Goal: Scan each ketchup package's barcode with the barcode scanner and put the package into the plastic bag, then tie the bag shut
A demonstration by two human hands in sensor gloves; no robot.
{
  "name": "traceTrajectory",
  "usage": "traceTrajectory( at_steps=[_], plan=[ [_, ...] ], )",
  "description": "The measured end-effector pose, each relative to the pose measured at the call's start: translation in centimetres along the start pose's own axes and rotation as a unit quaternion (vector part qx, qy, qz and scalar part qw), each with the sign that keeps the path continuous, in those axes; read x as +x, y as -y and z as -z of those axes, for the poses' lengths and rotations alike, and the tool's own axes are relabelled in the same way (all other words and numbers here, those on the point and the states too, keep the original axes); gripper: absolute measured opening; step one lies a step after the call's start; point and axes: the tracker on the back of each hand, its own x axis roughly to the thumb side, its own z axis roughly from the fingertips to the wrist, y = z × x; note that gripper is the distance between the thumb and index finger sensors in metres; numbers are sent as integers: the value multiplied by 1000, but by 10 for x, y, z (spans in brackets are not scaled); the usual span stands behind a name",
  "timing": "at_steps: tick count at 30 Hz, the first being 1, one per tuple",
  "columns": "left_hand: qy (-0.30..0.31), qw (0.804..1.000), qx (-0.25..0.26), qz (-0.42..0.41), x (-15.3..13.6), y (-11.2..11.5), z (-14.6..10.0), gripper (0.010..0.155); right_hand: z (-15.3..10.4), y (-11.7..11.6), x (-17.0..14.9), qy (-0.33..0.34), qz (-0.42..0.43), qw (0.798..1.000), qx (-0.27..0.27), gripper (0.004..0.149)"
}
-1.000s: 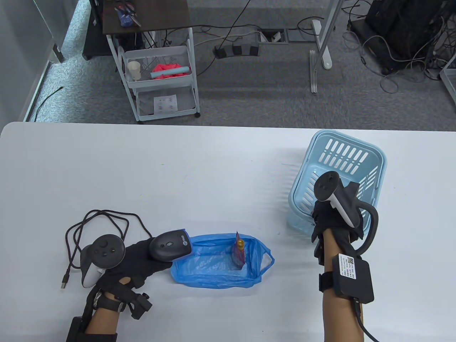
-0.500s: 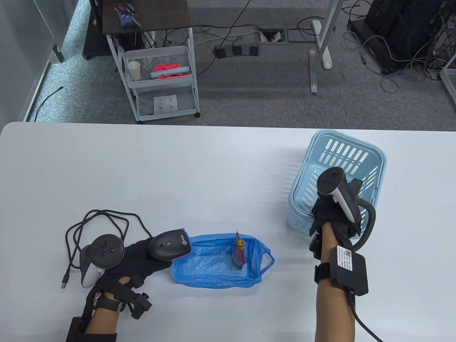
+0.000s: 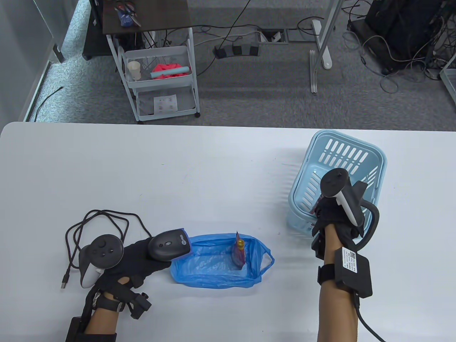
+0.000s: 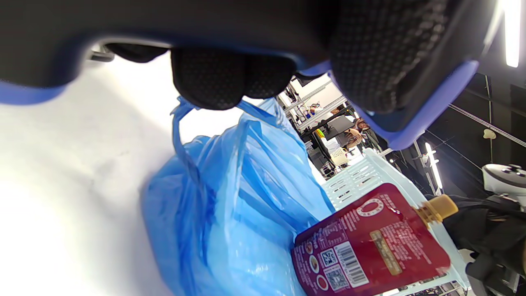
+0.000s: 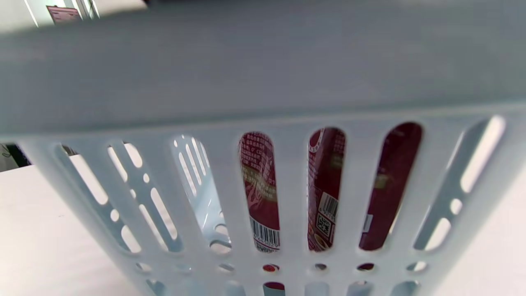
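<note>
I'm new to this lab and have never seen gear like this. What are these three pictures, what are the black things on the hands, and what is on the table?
No machine here: these are a person's two hands in black sensor gloves, each with a tracker strapped to its back that looks like a game controller. One camera looks down at the white table; the other two sit on the wrists, so their pictures are tilted and very close.

The left hand grips a barcode scanner, its cable looped on the table. Beside it lies an open blue plastic bag with one red ketchup package standing in it; the left wrist view shows its barcode. The right hand reaches into a light blue basket; its fingers are hidden. Through the basket's slots, the right wrist view shows more red packaging.
</note>
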Motion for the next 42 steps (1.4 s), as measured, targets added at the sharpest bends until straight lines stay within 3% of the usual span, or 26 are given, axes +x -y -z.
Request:
traceTrajectory(
  at_steps=[21, 33, 42],
  plan=[
    [-7, 1000, 7, -1, -2, -2, -1, 52, -30, 62, 20, 82, 41, 993, -67, 45],
    [1, 1000, 3, -5, 0, 1, 1, 53, -80, 101, 30, 137, 43, 979, -147, 46],
    [1, 1000, 12, -9, -1, -1, -1, 53, -118, 111, 51, 215, 46, 960, -174, 46]
  ],
)
